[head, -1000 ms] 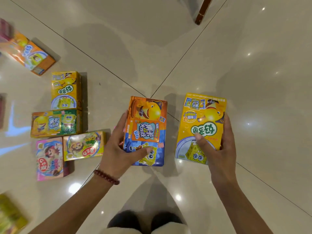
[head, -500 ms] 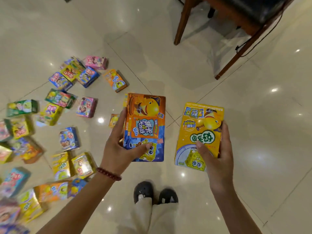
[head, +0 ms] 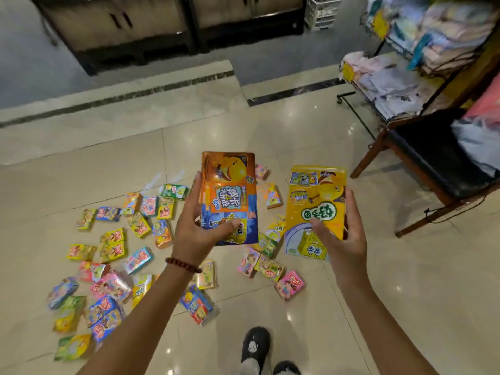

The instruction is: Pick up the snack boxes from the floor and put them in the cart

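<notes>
The left hand grips an orange box, a flat glossy carton, orange above and blue below, with the thumb across its lower face and the fingers curled up its left edge. The right hand grips a yellow box of the same flat shape, thumb on the printed front, fingers wrapped round the right edge. Both are held up in the air side by side, apart from each other, well above the floor, a shiny cream tile with thin grout lines and bright light spots. A dark beaded bracelet circles the left wrist. Many small shiny boxes in yellow, pink, blue and green lie scattered on the floor below and to the left. A wooden chair with a black padded seat stands at right, beside a wire rack stacked with pale folded cloth. Compared with half a second ago, the view has tipped up: dark cabinets and the rack now show, the chair sits farther right, and the grips on both boxes are unchanged. No cart can be made out.
</notes>
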